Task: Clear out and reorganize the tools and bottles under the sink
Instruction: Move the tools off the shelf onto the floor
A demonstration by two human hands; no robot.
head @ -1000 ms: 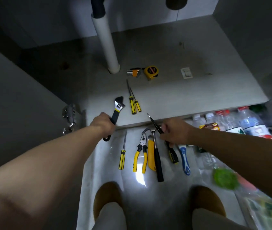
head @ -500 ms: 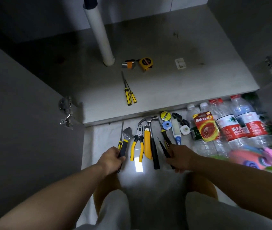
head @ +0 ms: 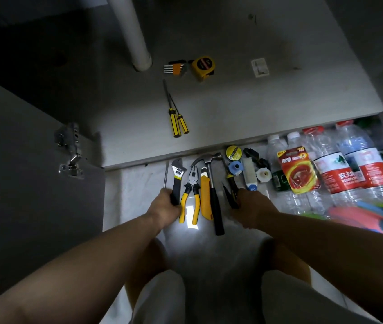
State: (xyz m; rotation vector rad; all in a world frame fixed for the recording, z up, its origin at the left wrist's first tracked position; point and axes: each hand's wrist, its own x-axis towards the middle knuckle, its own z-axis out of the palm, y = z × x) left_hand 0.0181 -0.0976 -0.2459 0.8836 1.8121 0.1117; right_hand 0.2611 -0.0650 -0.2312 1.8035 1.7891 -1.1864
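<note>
A metal hinge (head: 70,150) shows on the open cabinet door at the far left. To its right, on the pale floor just before the cabinet's edge, the tools lie in a row. First comes a thin screwdriver (head: 166,171), then the adjustable wrench (head: 178,172). The left hand (head: 164,206) grips the wrench's black handle, fingers curled round it, with the jaw end pointing at the cabinet. Yellow-handled pliers (head: 191,195), a yellow utility knife (head: 205,195) and a hammer (head: 212,190) lie side by side next to it. The right hand (head: 252,206) has its fingers curled on a dark pointed tool (head: 228,197), perhaps long-nose pliers; the hand hides the handle. Beyond it sit tape rolls (head: 233,152). Further right, a battery pack (head: 299,169) lies across the water bottles (head: 354,160). On the cabinet floor (head: 232,108), well apart from the row, two screwdrivers (head: 177,120), hex keys (head: 174,67) and a tape measure (head: 202,66) lie near the white pipe (head: 136,43).
</note>
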